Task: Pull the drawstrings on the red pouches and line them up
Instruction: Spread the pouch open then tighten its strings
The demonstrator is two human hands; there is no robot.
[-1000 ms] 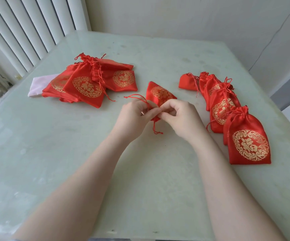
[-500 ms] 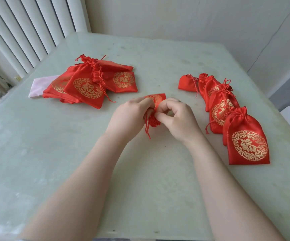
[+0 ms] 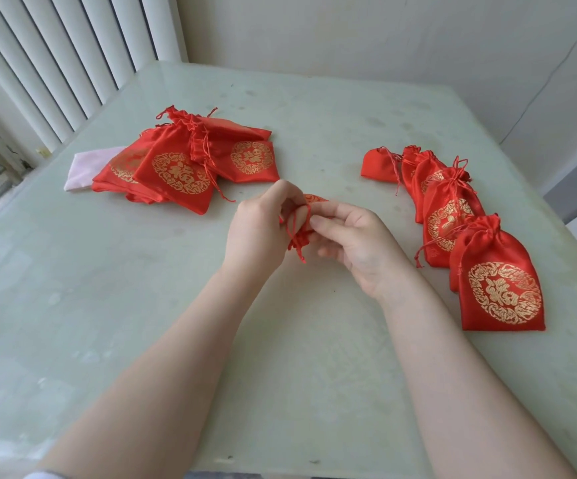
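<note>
Held pouch [image 3: 309, 216] mostly hidden between hands; pink cloth [image 3: 88, 167] half under left pile [image 3: 183, 164].

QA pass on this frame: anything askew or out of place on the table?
Two things. The far pouch in the right row lies sideways with its plain side up, while the others show gold print. A pink cloth sticks out from under the left pile; it is the only non-red item. Nothing looks spilled or damaged.
</note>
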